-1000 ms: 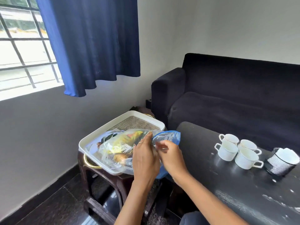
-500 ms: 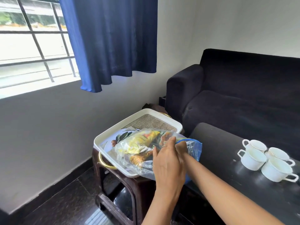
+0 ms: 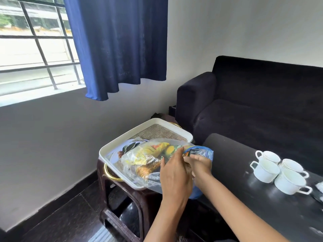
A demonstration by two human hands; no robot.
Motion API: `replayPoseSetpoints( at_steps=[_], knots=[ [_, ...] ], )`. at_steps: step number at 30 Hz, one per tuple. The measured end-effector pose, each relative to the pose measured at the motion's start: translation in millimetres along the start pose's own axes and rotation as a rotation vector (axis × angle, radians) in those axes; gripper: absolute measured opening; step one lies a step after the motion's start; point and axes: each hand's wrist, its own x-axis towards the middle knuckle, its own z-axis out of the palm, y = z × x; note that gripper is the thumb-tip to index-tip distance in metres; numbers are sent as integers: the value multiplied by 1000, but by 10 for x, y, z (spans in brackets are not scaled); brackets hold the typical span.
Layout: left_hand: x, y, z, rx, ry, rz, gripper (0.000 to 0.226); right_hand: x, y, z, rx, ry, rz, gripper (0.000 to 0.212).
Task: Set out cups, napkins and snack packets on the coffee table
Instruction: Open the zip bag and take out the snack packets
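A clear plastic bag [image 3: 139, 159] with a blue end holds several colourful snack packets and lies across the white tray [image 3: 122, 143] on a dark stool. My left hand [image 3: 173, 173] grips the bag near its opening. My right hand [image 3: 199, 165] pinches the blue end of the bag [image 3: 202, 151] beside it. Several white cups [image 3: 266, 169] stand clustered on the black coffee table [image 3: 232, 159] to the right. No napkins are clearly seen.
The dark stool [image 3: 122, 196] stands between the wall and the coffee table. A dark sofa [image 3: 253, 105] sits behind the table. A blue curtain [image 3: 118, 46] hangs over the window at the left. A dark-and-white object [image 3: 319, 191] shows at the right edge.
The view has swung left and closer, pushing the cups toward the right edge. Both hands stay on the bag, with my right hand now pinching its blue end.
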Motion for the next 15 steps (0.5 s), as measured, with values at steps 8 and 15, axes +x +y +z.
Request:
replayPoseSetpoints(
  at_steps=[8,15],
  knots=[
    [-19,-40,21,44,24,13,43,-226,24,-638,130,31,-15,29],
    [-9,-89,43,65,-36,-28,43,-545,1,-1163,255,6,-25,26]
  ],
)
